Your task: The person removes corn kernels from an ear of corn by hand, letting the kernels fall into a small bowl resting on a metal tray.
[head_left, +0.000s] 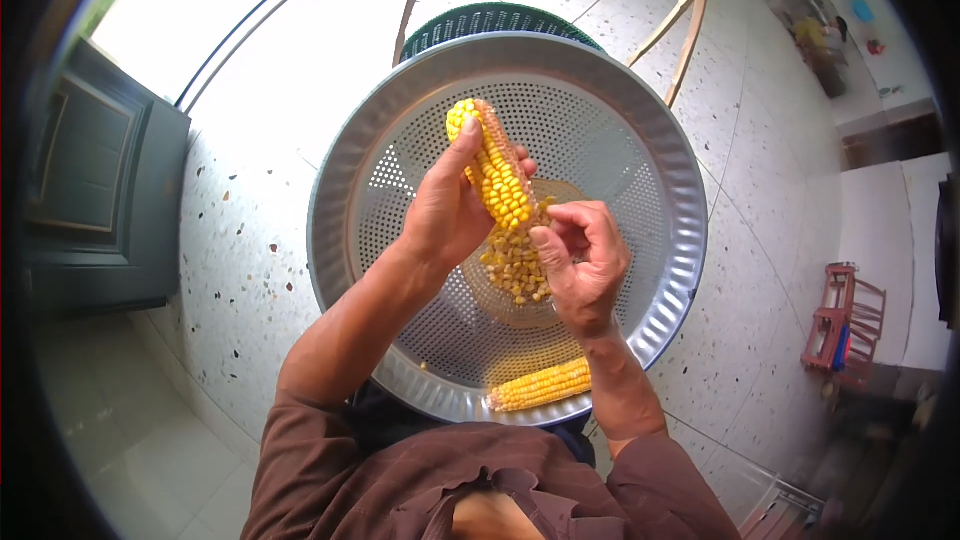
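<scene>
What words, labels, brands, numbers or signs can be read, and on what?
None can be read. The perforated metal basin, the corn cob in the left hand and the brown shirt show no lettering; the small items at upper right are too blurred to tell.

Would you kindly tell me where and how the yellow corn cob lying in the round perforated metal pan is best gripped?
Probably around the middle of the cob, from above: it lies flat, topside exposed, the right forearm covering its right end.

Dark door (85,175), speckled floor (255,210), reddish chair (832,316).
</scene>
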Available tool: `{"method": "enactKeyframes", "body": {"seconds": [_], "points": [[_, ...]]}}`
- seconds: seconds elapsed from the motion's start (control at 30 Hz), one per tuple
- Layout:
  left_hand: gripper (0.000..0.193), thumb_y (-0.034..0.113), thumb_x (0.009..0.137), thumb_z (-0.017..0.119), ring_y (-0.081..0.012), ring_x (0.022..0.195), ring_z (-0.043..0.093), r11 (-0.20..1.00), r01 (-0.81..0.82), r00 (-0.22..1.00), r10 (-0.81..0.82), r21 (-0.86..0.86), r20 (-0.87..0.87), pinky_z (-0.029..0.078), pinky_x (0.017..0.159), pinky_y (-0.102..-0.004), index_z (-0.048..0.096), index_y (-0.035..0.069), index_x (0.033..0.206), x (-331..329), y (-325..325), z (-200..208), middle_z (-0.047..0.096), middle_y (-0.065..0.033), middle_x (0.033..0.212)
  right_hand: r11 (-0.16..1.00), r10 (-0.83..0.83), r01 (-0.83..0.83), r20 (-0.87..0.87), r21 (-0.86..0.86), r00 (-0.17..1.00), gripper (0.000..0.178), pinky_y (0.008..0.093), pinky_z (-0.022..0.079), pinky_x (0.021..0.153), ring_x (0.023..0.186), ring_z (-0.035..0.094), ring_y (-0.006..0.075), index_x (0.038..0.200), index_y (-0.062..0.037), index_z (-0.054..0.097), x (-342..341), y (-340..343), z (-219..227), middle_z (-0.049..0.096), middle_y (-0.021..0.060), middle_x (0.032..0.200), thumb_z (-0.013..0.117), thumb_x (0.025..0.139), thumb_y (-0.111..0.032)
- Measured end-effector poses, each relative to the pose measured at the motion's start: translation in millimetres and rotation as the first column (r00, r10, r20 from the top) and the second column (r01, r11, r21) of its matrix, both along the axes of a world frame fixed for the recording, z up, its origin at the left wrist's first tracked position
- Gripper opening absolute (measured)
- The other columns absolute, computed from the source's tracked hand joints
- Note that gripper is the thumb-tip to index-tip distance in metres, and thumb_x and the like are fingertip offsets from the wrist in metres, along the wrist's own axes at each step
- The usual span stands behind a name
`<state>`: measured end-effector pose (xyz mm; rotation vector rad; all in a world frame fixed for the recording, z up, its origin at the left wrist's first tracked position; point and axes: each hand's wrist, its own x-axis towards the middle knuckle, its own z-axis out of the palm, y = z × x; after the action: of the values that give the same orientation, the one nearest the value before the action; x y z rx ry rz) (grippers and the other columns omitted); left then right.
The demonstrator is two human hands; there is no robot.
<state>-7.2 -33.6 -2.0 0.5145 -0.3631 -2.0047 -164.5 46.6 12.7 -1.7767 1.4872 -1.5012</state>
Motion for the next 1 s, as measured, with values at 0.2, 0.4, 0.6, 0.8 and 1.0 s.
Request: {"method": "enactKeyframes", "body": {"seconds": [0.2, 0.4, 0.6, 0.8, 1.0], "points": [[0.052, 0.048, 0.106, 0.055, -0.0255, 0.114, 0.064, 0.994, 0.07, 0.997, -0.066, -0.084, 0.042, 0.056, 0.099, -0.0417, 0.049, 0.005, 0.135, -3, 4, -1, 0.064, -0.0143, 0.119, 0.997, 0.068, -0.068, 0.007, 0.035, 0.998, 0.024, 0.0243, 0.056, 0.061, 0.072, 0.066, 0.011, 0.105, -0.0005, 0.069, 1, 0, -4, 0.066, 0.0053, 0.092, 0.083, 0.088, -0.012], [0.053, 0.048, 0.106, 0.056, -0.0254, 0.114, 0.064, 0.991, 0.063, 0.996, -0.055, -0.115, 0.076, 0.056, 0.099, -0.0419, 0.049, 0.004, 0.134, -3, 4, 0, 0.062, -0.0137, 0.119, 0.995, 0.063, -0.062, -0.019, 0.078, 0.998, 0.022, 0.0269, 0.056, 0.069, 0.08, 0.067, 0.0148, 0.104, 0.0009, 0.067, -1, 2, 1, 0.067, 0.0078, 0.094, 0.079, 0.093, -0.014], [0.052, 0.048, 0.106, 0.056, -0.0251, 0.115, 0.063, 0.992, 0.053, 0.997, -0.045, -0.112, 0.069, 0.055, 0.1, -0.0414, 0.049, 0.004, 0.134, -3, 2, -3, 0.062, -0.0139, 0.119, 0.986, -0.039, -0.009, -0.288, -0.165, 0.957, 0.016, 0.0368, 0.056, 0.066, 0.079, 0.068, 0.0281, 0.107, -0.0014, 0.066, 3, -4, -6, 0.065, 0.0115, 0.093, 0.073, 0.094, -0.007], [0.052, 0.048, 0.106, 0.056, -0.0259, 0.114, 0.064, 0.992, 0.047, 0.998, -0.041, -0.116, 0.057, 0.055, 0.1, -0.0416, 0.051, 0.004, 0.132, -4, 2, -6, 0.063, -0.014, 0.117, 0.98, -0.087, 0.016, -0.353, -0.198, 0.932, 0.013, 0.0375, 0.056, 0.067, 0.08, 0.068, 0.0286, 0.108, -0.0009, 0.065, 4, -2, -10, 0.065, 0.012, 0.094, 0.069, 0.096, -0.005], [0.05, 0.048, 0.106, 0.056, -0.0257, 0.113, 0.065, 0.994, 0.055, 0.998, -0.051, -0.093, 0.037, 0.056, 0.099, -0.0417, 0.052, 0.005, 0.131, -4, 2, -7, 0.064, -0.0145, 0.118, 0.978, -0.071, -0.01, -0.377, -0.209, 0.923, 0.015, 0.0364, 0.057, 0.066, 0.08, 0.069, 0.0289, 0.109, 0.0021, 0.064, 4, -2, -5, 0.065, 0.0136, 0.095, 0.066, 0.095, 0.0]]}}
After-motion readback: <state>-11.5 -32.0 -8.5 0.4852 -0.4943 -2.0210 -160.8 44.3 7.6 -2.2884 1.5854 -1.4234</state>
